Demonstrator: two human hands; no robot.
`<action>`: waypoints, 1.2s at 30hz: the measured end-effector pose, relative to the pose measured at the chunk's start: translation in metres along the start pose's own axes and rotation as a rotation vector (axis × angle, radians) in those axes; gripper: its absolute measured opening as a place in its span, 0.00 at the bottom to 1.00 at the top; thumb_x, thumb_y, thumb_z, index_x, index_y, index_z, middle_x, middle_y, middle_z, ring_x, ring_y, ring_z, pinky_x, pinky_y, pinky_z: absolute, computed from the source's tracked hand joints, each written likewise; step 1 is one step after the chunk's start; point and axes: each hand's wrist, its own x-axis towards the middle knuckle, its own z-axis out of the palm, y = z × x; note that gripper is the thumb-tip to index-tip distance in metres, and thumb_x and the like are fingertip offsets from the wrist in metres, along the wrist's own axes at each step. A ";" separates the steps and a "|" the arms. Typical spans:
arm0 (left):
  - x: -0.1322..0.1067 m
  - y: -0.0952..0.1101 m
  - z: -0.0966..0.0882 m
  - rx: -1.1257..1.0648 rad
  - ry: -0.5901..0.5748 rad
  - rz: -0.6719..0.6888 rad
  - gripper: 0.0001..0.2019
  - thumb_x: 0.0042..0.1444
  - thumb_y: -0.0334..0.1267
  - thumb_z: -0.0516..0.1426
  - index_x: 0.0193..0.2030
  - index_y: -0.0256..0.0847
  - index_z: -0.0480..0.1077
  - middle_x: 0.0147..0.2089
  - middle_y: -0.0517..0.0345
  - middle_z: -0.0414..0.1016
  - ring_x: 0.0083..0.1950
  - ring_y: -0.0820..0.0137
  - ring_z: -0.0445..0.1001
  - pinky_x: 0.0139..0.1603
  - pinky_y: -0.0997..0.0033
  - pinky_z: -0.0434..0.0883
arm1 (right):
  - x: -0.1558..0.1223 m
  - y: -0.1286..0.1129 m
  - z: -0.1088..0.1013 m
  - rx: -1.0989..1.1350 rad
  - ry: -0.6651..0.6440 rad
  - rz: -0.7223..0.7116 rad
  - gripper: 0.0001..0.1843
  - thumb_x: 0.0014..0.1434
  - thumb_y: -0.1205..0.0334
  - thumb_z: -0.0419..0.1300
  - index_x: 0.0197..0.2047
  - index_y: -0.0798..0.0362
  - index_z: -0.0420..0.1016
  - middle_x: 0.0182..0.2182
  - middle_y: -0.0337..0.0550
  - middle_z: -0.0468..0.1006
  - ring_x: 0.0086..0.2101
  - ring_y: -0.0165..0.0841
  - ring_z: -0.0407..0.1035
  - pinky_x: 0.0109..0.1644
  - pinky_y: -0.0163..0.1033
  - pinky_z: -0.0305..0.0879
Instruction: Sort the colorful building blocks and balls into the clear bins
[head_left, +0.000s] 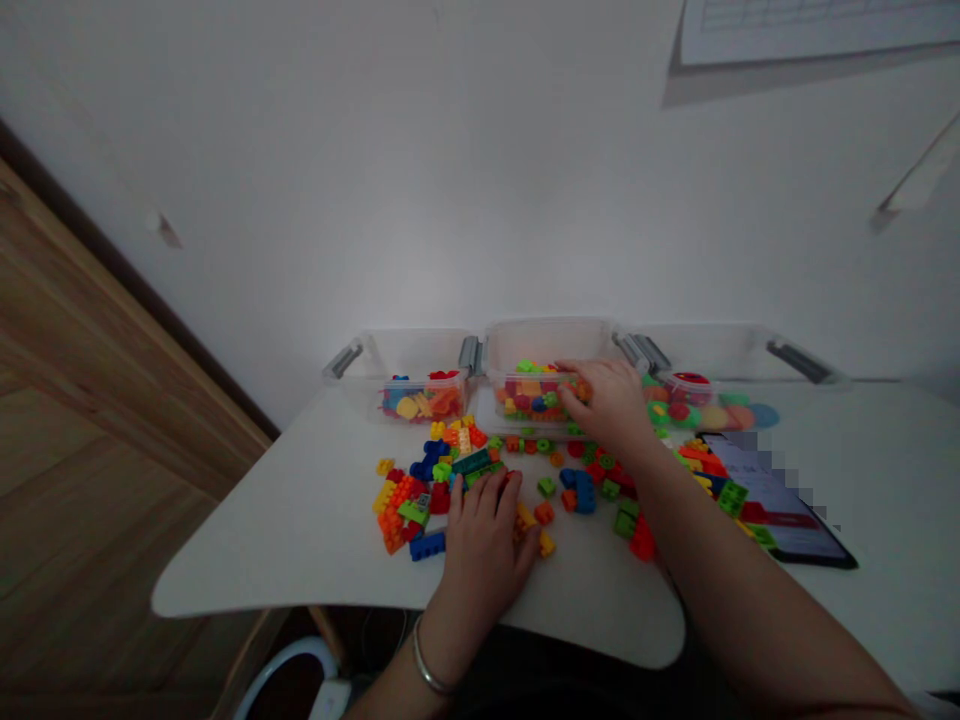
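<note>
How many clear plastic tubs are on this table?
3. The left tub, the middle tub with the right hand reaching into it, and the right tub, all along the far edge of the white table.

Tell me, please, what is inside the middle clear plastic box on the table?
The middle clear plastic box holds a heap of red, orange, yellow, green and blue toy bricks. The right hand covers the bricks at its right end, and the heap hides the box's floor.

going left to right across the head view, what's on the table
brick pile → left hand → right hand → tablet
</note>
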 end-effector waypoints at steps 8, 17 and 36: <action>0.000 0.000 0.000 0.008 -0.002 0.001 0.23 0.61 0.45 0.55 0.61 0.40 0.66 0.60 0.46 0.71 0.60 0.54 0.68 0.68 0.38 0.54 | -0.002 -0.001 -0.020 0.190 0.157 -0.023 0.16 0.61 0.59 0.52 0.46 0.52 0.78 0.45 0.50 0.81 0.48 0.43 0.70 0.57 0.49 0.61; 0.000 0.001 -0.001 -0.017 -0.004 0.000 0.24 0.59 0.44 0.56 0.61 0.39 0.66 0.60 0.45 0.72 0.60 0.54 0.68 0.68 0.38 0.53 | -0.019 -0.009 -0.032 0.158 -0.691 -0.170 0.17 0.56 0.56 0.60 0.48 0.50 0.79 0.45 0.46 0.80 0.45 0.40 0.73 0.49 0.43 0.67; 0.000 0.001 -0.001 -0.004 0.011 0.002 0.23 0.60 0.44 0.55 0.61 0.40 0.66 0.59 0.46 0.72 0.60 0.54 0.69 0.68 0.38 0.54 | -0.026 -0.008 -0.012 -0.184 -0.867 -0.187 0.25 0.47 0.54 0.67 0.49 0.52 0.78 0.44 0.53 0.81 0.47 0.49 0.73 0.51 0.49 0.67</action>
